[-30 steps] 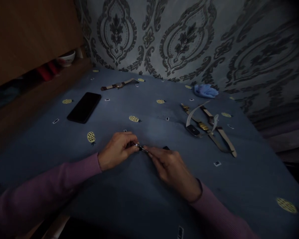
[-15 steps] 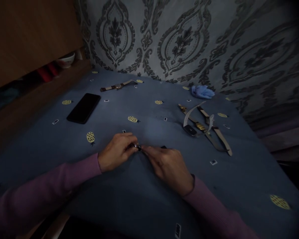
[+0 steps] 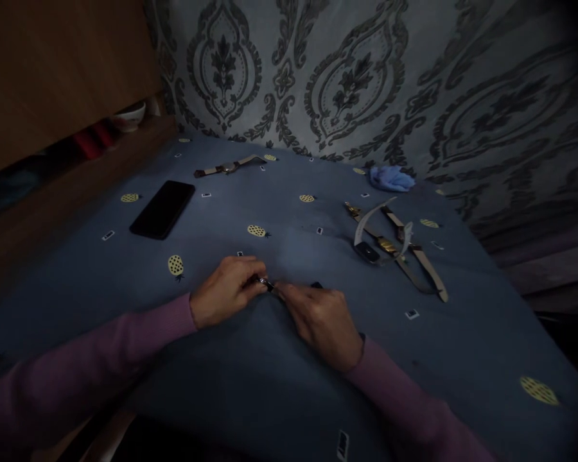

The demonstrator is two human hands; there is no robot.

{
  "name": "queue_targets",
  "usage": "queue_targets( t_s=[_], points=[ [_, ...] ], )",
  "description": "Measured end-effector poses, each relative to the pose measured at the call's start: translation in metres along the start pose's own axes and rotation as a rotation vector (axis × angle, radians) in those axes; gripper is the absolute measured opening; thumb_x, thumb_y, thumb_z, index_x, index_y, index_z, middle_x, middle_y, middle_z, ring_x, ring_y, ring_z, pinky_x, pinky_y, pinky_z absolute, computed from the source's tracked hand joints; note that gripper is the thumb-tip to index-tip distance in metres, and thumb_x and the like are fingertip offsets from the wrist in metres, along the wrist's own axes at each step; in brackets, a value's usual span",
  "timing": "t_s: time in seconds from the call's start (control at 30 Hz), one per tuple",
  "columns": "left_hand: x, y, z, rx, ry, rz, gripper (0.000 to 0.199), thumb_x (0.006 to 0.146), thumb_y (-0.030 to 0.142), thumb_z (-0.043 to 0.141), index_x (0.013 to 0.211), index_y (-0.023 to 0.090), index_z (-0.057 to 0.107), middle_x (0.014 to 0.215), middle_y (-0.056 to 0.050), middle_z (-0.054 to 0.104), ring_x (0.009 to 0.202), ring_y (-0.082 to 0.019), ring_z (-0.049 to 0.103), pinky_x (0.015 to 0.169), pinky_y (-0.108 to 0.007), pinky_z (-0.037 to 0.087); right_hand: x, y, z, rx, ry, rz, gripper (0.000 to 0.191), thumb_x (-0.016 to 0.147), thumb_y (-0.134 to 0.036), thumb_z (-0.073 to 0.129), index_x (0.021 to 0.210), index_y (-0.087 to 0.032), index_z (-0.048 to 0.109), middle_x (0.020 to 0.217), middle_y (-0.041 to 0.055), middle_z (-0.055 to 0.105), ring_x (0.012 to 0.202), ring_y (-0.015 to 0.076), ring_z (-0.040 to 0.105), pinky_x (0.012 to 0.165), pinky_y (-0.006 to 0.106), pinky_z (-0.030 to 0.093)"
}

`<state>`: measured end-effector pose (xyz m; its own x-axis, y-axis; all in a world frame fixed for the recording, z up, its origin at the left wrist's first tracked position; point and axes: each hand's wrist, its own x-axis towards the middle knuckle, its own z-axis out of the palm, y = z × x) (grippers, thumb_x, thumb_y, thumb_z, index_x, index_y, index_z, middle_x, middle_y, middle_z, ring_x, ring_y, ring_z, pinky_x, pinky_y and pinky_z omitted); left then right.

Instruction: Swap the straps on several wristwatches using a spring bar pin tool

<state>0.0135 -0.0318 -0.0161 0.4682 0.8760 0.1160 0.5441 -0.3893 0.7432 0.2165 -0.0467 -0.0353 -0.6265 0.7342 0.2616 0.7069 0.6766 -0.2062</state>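
Note:
Pinched between the thumb and fingers of my left hand point(image 3: 228, 290) is a small, shiny dark object that looks like a wristwatch point(image 3: 266, 283), mostly covered by the fingers. My right hand point(image 3: 324, 317) is closed close against it, fingertips on its dark strap-like end. A dark tip point(image 3: 316, 285) shows behind the right knuckles; I cannot tell whether it belongs to the same watch. Both hands are low over the blue patterned tablecloth point(image 3: 212, 378).
Right of my hands lie several watches, among them a gold-toned watch point(image 3: 386, 245) and a smartwatch with a pale strap point(image 3: 367, 251). A crumpled blue cloth point(image 3: 392, 178) is behind them. Further left are a black phone point(image 3: 162, 210) and a strapped watch point(image 3: 228, 168). A patterned wall point(image 3: 289, 109) closes the back.
My right hand has shifted slightly left at the wrist and its fingertips have drawn a little away, showing more of the dark end. My left hand keeps its pinch.

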Motion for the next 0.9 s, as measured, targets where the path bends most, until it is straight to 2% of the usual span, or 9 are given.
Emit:
queue_targets(
  t_s=[0.2,0.37,0.43,0.7,0.9],
  points=[
    [0.000,0.000,0.001,0.003,-0.009,0.006,0.016,0.083,0.009,0.058,0.070,0.016,0.051,0.067,0.004,0.049,0.061,-0.011,0.047,0.064,-0.024,0.037,0.006,0.004,-0.007,0.041,-0.087,-0.037,0.023,0.095,-0.014,0.047,0.104,-0.019,0.068,0.079,0.0032,0.077,0.062,0.0137,0.068,0.056,0.023,0.038],
    [0.001,0.002,0.000,0.052,-0.028,0.002,0.018,0.084,0.009,0.055,0.070,0.017,0.048,0.068,0.003,0.049,0.063,-0.012,0.047,0.066,-0.025,0.039,0.013,-0.005,-0.022,-0.223,-0.259,-0.037,0.032,0.085,-0.006,0.055,0.112,-0.019,0.066,0.080,0.0037,0.077,0.060,0.0159,0.066,0.050,0.028,0.027],
    [0.002,0.002,0.000,0.074,-0.042,0.004,0.018,0.084,0.010,0.056,0.071,0.018,0.047,0.070,0.003,0.050,0.064,-0.013,0.048,0.067,-0.026,0.039,0.015,-0.009,-0.024,-0.287,-0.288,-0.050,0.032,0.085,-0.007,0.056,0.114,-0.018,0.065,0.083,0.0048,0.077,0.060,0.0165,0.066,0.049,0.030,0.025],
    [0.003,0.002,-0.004,0.152,-0.100,-0.040,0.014,0.088,0.012,0.057,0.076,0.017,0.052,0.074,0.001,0.053,0.072,-0.015,0.052,0.073,-0.028,0.042,0.015,-0.014,-0.022,-0.335,-0.305,-0.060,0.023,0.091,-0.011,0.054,0.111,-0.016,0.065,0.079,0.0051,0.075,0.062,0.0155,0.065,0.050,0.030,0.023],
    [0.003,0.006,-0.006,0.188,-0.134,-0.089,0.013,0.089,0.015,0.058,0.077,0.017,0.052,0.078,0.000,0.056,0.078,-0.017,0.055,0.074,-0.029,0.042,0.014,-0.011,-0.019,-0.332,-0.257,-0.056,0.022,0.092,-0.012,0.054,0.109,-0.018,0.065,0.074,0.0027,0.073,0.063,0.0151,0.064,0.052,0.030,0.024]
  ],
)
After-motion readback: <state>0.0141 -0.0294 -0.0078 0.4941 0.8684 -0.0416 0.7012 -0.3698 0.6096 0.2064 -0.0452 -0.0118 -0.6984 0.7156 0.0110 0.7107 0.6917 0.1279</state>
